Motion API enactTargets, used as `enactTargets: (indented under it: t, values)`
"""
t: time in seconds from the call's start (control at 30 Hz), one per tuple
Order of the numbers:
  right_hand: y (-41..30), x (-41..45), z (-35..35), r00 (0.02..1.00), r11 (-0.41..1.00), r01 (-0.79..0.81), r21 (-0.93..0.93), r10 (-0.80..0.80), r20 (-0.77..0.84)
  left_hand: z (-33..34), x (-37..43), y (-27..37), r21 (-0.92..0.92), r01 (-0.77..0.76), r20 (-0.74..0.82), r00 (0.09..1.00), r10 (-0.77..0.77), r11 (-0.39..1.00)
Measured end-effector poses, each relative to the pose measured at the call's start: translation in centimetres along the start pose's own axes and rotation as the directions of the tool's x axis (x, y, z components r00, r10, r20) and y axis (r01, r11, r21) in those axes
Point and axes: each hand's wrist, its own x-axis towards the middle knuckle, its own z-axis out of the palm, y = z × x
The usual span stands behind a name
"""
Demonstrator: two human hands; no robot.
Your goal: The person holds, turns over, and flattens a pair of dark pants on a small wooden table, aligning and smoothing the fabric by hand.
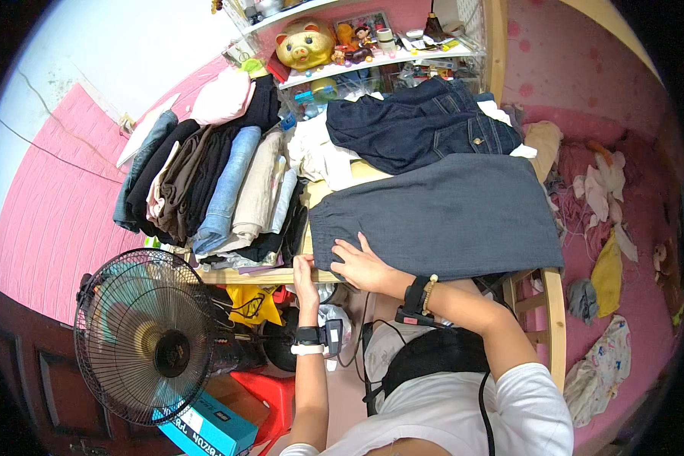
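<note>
Dark grey trousers (444, 216), folded lengthwise, lie across the wooden table (245, 277), their gathered elastic end at the left. My right hand (365, 265) rests on the cloth near that end, fingers spread. At the table's front edge, my left hand (306, 279) is upright beside the lower left corner of the trousers; whether it pinches the cloth cannot be told. Behind the trousers lies a dark blue denim garment (422, 125). White cloth (319, 148) is crumpled to its left. Folded clothes (205, 182) stand packed in a row at the left of the table.
A black standing fan (148, 336) is close to my left arm. Below it are a blue box (214, 424) and a red plastic stool (268, 399). Shelves (376, 60) with a golden pig figure (305, 45) stand behind the table. Loose clothes (607, 273) lie on pink bedding at the right.
</note>
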Motion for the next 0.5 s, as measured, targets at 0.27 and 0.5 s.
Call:
enactTargets:
  t: [0.27, 0.5]
  values:
    - [-0.7, -1.9, -2.8, 0.995, 0.998, -0.056, -0.001, 0.056, -0.087, 1.4, -0.2, 1.5, 0.258, -0.019, 0.008, 1.0, 0.018, 0.966]
    - [1.2, -8.1, -7.7, 0.894, 0.892, -0.44, -0.1, 0.424, -0.147, 5.3, -0.1, 9.8, 0.531, -0.485, 0.357, 0.872, 0.336, 0.694]
